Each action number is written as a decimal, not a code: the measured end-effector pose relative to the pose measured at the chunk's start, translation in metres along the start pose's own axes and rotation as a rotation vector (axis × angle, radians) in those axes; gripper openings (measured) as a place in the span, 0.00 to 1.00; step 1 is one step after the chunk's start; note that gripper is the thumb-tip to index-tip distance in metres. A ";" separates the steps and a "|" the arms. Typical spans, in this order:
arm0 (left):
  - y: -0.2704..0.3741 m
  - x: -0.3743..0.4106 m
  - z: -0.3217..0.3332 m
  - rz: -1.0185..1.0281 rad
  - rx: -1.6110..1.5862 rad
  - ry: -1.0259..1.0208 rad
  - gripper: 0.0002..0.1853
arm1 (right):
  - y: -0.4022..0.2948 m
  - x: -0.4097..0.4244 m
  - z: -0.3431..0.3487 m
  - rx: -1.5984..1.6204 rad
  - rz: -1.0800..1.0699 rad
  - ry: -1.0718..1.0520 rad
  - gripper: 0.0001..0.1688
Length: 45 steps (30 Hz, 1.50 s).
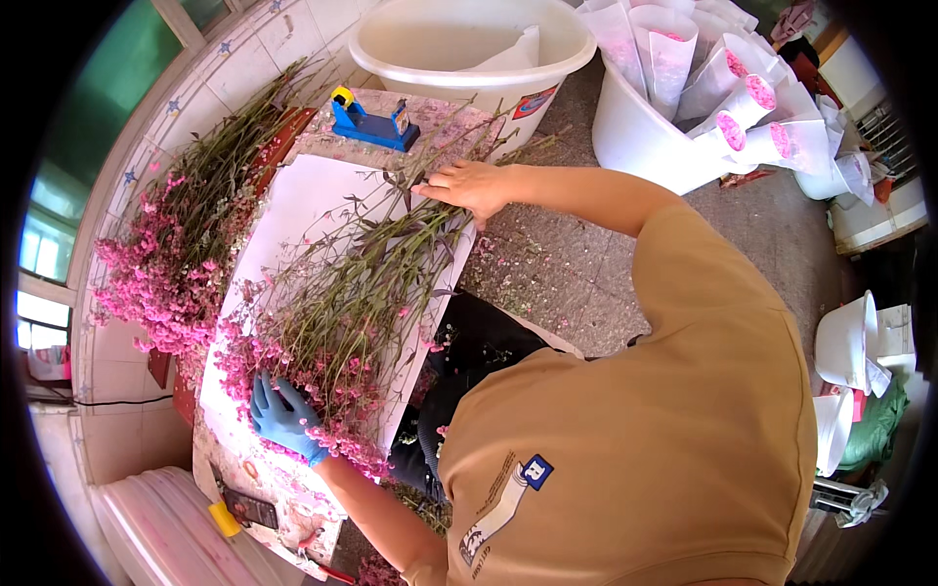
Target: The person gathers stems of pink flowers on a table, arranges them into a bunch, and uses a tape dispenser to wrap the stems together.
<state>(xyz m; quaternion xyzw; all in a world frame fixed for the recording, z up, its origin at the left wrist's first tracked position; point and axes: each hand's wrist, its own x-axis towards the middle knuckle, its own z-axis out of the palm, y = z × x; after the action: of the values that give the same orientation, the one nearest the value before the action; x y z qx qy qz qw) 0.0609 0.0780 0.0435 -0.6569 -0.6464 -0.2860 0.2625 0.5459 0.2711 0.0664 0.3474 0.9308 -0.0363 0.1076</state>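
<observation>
A large bunch of pink-flowered stems (366, 293) lies across white wrapping paper (293, 198) on a worktable, blossoms towards the lower left. My bare right hand (462, 189) lies over the stem ends, fingers stretched across them and thumb on the near side; its underside is hidden, so a grip cannot be made out. At the blossom end, my left hand (286, 421), in a blue glove, touches the flower heads with its fingers apart. Beyond the paper lies another heap of pink flowers (161, 271). A blue tape dispenser (375, 128) with yellow tape stands near the table's upper end.
A white tub (469, 77) stands past the dispenser; another tub (637, 139) holds several paper-wrapped bouquets (663, 55). A phone (250, 508), a yellow object (223, 518) and a red-handled tool (335, 573) lie at the table's lower end. Plant scraps litter the floor (542, 256).
</observation>
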 end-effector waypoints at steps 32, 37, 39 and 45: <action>-0.004 -0.009 0.014 -0.115 -0.022 -0.039 0.15 | 0.056 0.071 -0.012 0.170 -0.110 -0.144 0.88; -0.016 -0.013 0.007 -0.040 0.018 -0.004 0.14 | 0.033 0.067 -0.013 0.022 -0.145 -0.178 0.96; -0.018 -0.017 0.008 -0.175 -0.072 -0.114 0.17 | 0.026 0.062 -0.012 -0.022 -0.099 -0.206 0.96; -0.007 -0.011 0.013 -0.171 -0.096 -0.019 0.18 | 0.029 0.039 -0.008 0.150 -0.149 -0.012 0.48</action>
<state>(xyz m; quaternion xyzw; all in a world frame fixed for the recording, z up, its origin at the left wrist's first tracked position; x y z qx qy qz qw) 0.0545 0.0799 0.0259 -0.6139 -0.6880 -0.3318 0.1992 0.5344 0.3192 0.0660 0.2842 0.9480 -0.1161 0.0840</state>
